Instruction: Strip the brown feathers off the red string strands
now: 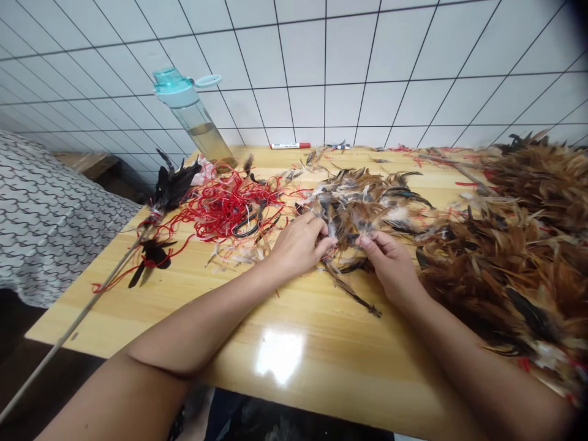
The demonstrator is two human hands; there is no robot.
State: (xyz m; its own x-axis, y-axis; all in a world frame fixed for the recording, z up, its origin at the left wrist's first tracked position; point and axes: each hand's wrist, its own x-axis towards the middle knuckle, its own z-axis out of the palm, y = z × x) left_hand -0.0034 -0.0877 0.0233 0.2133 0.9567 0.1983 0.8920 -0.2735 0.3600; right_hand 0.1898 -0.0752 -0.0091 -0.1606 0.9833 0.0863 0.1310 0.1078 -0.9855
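Note:
A loose pile of brown, black and white feathers lies in the middle of the yellow wooden table. My left hand rests at the pile's near left edge, its fingers pinched on a few feathers. My right hand sits just to the right, fingers closed on feathers at the same spot. A dark feather sticks out toward me between the two hands.
A tangle of red string with black scissors lies to the left. A thin stick with black feathers bound on runs off the left edge. A teal-capped water bottle leans on the tiled wall. A big feather heap fills the right side. A red marker lies at the back.

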